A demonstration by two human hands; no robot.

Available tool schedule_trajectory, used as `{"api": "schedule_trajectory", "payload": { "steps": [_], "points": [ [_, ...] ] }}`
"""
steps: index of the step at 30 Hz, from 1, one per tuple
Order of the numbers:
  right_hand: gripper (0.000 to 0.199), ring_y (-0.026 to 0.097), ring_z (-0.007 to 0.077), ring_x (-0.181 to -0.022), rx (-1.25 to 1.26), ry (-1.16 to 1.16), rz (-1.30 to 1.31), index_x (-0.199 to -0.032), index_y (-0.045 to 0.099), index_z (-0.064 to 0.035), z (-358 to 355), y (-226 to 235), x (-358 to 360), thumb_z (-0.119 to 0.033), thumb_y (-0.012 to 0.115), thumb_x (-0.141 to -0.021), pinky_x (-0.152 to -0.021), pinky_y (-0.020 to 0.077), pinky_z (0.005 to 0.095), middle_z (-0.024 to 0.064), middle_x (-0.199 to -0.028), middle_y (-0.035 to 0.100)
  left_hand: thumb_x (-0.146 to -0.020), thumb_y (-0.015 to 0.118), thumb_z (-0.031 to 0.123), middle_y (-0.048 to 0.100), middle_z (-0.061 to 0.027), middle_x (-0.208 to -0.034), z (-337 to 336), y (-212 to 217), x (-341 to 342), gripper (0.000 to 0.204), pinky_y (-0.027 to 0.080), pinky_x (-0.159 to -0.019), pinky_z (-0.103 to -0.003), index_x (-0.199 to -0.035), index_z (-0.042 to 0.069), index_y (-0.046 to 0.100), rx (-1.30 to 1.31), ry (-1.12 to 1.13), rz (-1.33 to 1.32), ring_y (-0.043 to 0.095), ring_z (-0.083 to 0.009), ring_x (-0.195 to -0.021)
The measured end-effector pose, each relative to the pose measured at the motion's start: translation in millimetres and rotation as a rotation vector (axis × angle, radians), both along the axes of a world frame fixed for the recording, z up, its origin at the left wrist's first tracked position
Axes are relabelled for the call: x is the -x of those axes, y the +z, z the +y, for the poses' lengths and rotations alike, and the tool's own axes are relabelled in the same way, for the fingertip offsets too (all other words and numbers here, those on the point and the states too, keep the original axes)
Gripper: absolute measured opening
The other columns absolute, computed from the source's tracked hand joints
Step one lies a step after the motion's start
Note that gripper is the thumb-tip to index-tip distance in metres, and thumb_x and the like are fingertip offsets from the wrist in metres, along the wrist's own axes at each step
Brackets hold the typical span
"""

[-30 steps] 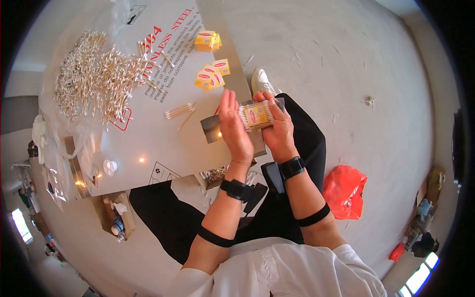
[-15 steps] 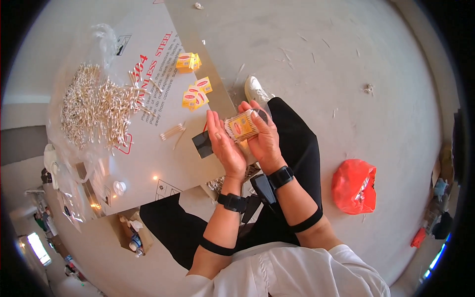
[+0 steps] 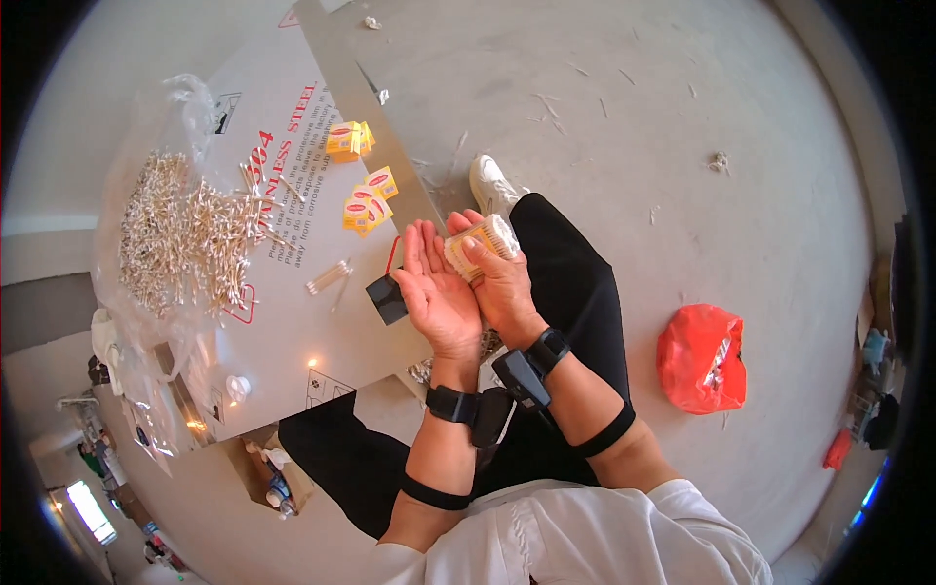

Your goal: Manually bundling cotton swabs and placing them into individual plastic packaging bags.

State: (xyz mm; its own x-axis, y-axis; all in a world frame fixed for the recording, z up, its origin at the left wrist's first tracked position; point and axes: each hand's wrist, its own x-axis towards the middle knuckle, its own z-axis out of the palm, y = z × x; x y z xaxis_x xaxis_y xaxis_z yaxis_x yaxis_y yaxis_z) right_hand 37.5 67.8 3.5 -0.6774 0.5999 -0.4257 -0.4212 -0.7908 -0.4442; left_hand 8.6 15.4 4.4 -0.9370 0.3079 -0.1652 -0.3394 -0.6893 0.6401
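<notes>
My right hand (image 3: 502, 283) grips a small clear pack with a yellow label (image 3: 480, 244), filled with cotton swabs. My left hand (image 3: 436, 291) lies open, palm up, flat against the pack's left side, fingers straight. Both hands hover just off the right edge of the steel table (image 3: 292, 351), above my black trousers. Black bands sit on both wrists and forearms.
On the table lie a big heap of loose cotton swabs (image 3: 180, 234) on clear plastic, several yellow packs (image 3: 366, 200), a few stray swabs (image 3: 327, 278) and a small black square (image 3: 386, 298). A red plastic bag (image 3: 702, 356) lies on the concrete floor at right, my white shoe (image 3: 490, 185) ahead.
My hands and the pack have stayed together while the view shifted. My left hand has turned from pressing on the pack to lying open beside it.
</notes>
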Motion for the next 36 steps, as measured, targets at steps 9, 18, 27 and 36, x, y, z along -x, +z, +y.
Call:
{"api": "schedule_trajectory", "payload": {
  "steps": [9, 18, 27, 36],
  "points": [
    [0.047, 0.052, 0.0244, -0.118, 0.122, -0.039, 0.104, -0.130, 0.043, -0.0025, 7, -11, -8, -0.004, 0.061, -0.087, -0.100, 0.0422, 0.0388, 0.0123, -0.125, 0.056, -0.098, 0.033, 0.045, 0.026, -0.0210, -0.147, -22, 6, 0, 0.065, 0.019, -0.113, -0.044, -0.141, -0.002, 0.028, 0.361, -0.013, 0.318, 0.024, -0.0315, -0.138],
    [0.047, 0.047, 0.0244, -0.124, 0.206, -0.021, 0.156, -0.134, 0.040, -0.0032, 5, -6, -9, -0.008, 0.057, -0.090, -0.106, 0.0374, 0.0404, 0.0127, -0.132, 0.051, -0.093, 0.029, 0.057, 0.007, -0.0249, -0.152, -27, 6, -14, 0.081, 0.001, -0.109, -0.058, -0.144, -0.006, 0.018, 1.659, -0.428, 1.024, 0.005, -0.0384, -0.142],
    [0.046, 0.046, 0.0231, -0.125, 0.177, 0.020, 0.185, -0.133, 0.041, -0.0035, 8, -15, -12, -0.013, 0.059, -0.091, -0.106, 0.0383, 0.0394, 0.0106, -0.132, 0.050, -0.091, 0.032, 0.059, 0.010, -0.0249, -0.152, -32, 7, -16, 0.082, 0.002, -0.109, -0.059, -0.143, -0.004, 0.023, 1.673, -0.473, 1.079, 0.005, -0.0389, -0.142],
    [0.045, 0.047, 0.0236, -0.124, 0.159, 0.020, 0.161, -0.132, 0.041, -0.0023, 8, -15, -10, -0.009, 0.058, -0.090, -0.104, 0.0406, 0.0373, 0.0118, -0.131, 0.052, -0.090, 0.028, 0.065, 0.010, -0.0205, -0.153, -35, 9, -17, 0.080, 0.004, -0.106, -0.064, -0.146, 0.007, 0.026, 1.751, -0.550, 1.182, 0.007, -0.0395, -0.141]
  ]
}}
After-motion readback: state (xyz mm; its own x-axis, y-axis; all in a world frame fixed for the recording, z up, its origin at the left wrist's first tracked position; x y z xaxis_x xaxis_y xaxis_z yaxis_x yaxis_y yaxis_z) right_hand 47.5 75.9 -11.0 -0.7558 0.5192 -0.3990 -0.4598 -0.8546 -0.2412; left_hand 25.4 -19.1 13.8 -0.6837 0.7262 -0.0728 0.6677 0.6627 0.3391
